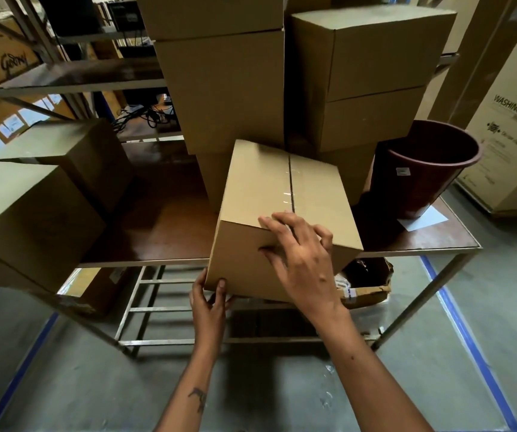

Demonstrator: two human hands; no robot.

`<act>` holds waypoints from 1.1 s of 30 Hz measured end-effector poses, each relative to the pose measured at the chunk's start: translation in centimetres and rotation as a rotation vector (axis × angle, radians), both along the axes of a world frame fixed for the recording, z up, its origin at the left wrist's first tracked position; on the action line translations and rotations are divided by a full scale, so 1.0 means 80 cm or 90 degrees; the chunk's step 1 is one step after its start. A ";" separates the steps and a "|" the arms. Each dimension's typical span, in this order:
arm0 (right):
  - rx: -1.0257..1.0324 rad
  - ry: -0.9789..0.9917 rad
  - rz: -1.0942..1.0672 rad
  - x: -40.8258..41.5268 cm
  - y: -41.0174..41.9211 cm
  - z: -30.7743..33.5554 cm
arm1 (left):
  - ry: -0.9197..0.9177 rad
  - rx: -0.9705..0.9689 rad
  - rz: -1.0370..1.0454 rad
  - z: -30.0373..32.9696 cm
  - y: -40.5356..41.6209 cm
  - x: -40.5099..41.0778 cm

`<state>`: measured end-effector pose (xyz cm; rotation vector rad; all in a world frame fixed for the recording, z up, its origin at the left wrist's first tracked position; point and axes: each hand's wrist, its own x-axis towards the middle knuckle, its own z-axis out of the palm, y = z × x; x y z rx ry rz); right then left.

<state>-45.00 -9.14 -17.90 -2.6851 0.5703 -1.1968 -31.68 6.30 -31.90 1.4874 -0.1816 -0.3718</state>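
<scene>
Light: dim, warm light is coming down from overhead; the far left shelves (73, 76) are sitting in gloom.
Glare: clear tape on the cardboard box (263, 188) is glinting; the tabletop (163, 226) is shining faintly.
Shadow: a dark patch is lying on the floor (95, 385) under the arms.
Blur: the right hand (300, 254) is smearing slightly.
Edges: the blue floor lines (469, 338) are bowing outward.

Left hand (208, 302) partly, perhaps, beneath box (282, 194)

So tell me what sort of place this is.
Probably a warehouse or stockroom: plain cardboard boxes stacked on a metal-framed table, a washing machine carton, and blue tape lines on the concrete floor.
</scene>
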 end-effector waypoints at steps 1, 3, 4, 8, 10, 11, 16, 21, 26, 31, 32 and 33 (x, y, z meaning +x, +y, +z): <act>0.000 0.004 0.005 0.005 0.001 -0.002 | -0.019 0.036 -0.001 -0.012 -0.001 0.008; -0.003 0.027 0.013 0.015 0.002 -0.007 | -0.051 0.124 -0.016 -0.051 -0.004 0.032; -0.009 0.044 0.017 0.019 0.001 -0.009 | -0.059 0.163 -0.029 -0.055 -0.005 0.036; -0.039 0.081 0.028 0.030 0.003 -0.023 | -0.077 0.220 -0.082 -0.031 -0.011 0.021; -0.047 0.078 0.022 0.034 0.005 -0.026 | -0.090 0.225 -0.080 -0.027 -0.013 0.019; -0.045 0.076 0.018 0.035 0.006 -0.027 | -0.103 0.232 -0.079 -0.022 -0.014 0.019; -0.041 0.094 0.057 0.033 -0.002 -0.027 | -0.177 0.195 -0.041 0.038 -0.013 0.009; -0.031 0.012 -0.026 0.003 -0.021 -0.026 | -0.474 0.219 -0.018 0.119 -0.022 0.016; 0.161 -0.029 -0.184 -0.027 -0.046 -0.028 | -0.553 0.254 -0.088 0.143 -0.029 0.034; 0.348 -0.065 -0.104 -0.033 -0.054 -0.024 | -0.481 0.229 -0.113 0.139 -0.030 0.039; 0.346 -0.064 -0.098 -0.033 -0.055 -0.024 | -0.483 0.224 -0.111 0.139 -0.030 0.039; 0.345 -0.063 -0.096 -0.034 -0.057 -0.024 | -0.483 0.219 -0.108 0.139 -0.031 0.039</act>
